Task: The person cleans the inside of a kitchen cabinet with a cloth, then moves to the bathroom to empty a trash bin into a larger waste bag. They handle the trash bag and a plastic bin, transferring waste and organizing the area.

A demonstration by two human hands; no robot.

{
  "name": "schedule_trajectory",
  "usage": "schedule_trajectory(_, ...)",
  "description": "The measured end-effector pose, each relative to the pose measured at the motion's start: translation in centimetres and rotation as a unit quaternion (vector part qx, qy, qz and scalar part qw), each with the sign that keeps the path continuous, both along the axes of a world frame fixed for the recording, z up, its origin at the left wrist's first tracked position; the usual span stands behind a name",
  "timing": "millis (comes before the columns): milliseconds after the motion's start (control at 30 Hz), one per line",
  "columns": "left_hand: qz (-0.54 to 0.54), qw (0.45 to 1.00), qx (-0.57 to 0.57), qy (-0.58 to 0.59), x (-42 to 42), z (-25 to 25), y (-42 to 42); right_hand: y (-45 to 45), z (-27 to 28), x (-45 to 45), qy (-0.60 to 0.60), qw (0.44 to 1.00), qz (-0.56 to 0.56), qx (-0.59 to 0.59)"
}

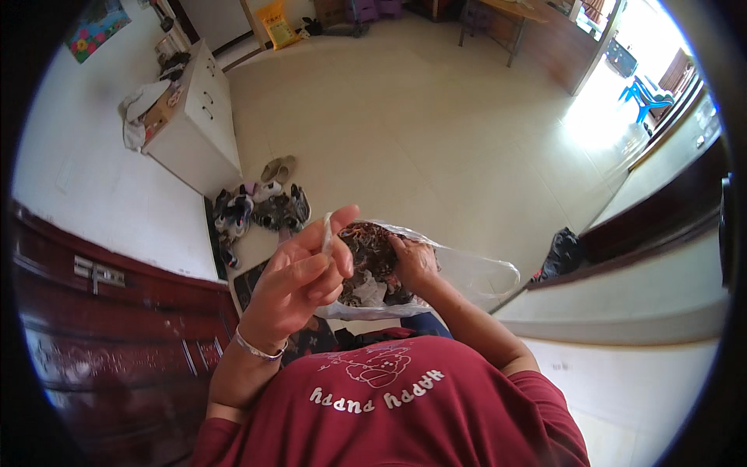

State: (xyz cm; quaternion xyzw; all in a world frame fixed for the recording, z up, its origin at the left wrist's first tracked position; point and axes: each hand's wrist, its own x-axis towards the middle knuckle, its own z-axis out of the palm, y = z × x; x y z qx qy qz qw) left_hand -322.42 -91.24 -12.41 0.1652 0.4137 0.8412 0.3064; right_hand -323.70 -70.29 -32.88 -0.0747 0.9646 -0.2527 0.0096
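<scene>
A translucent white plastic bag (461, 274) hangs open before me, with one handle loop spread out to the right. My left hand (303, 271) holds the bag's other handle, twisted thin over the index finger and pinched by the thumb. My right hand (417, 262) reaches into the bag's mouth, its fingers on a dark brown, stringy tangled mass (367, 251); whether they grip it cannot be told. A crumpled whitish piece (369, 290) lies in the bag below that mass.
Several shoes (262, 207) stand on the tiled floor beyond my left hand, beside a white cabinet (204, 128). A dark red carved door (128, 327) is at the left. A black bag (560, 254) rests by the right wall, and a table (508, 9) stands farther off.
</scene>
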Motion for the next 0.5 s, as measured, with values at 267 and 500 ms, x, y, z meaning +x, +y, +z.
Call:
schedule_trajectory(267,0.066,0.992,-0.111,0.004,-20.0,2.0,4.6,-2.6,5.2,-20.2,0.165,0.955,0.239,-0.057)
schedule_trajectory(500,0.121,0.99,-0.076,0.01,-35.3,3.1,5.4,-2.2,5.6,-38.9,0.038,0.955,0.295,0.005)
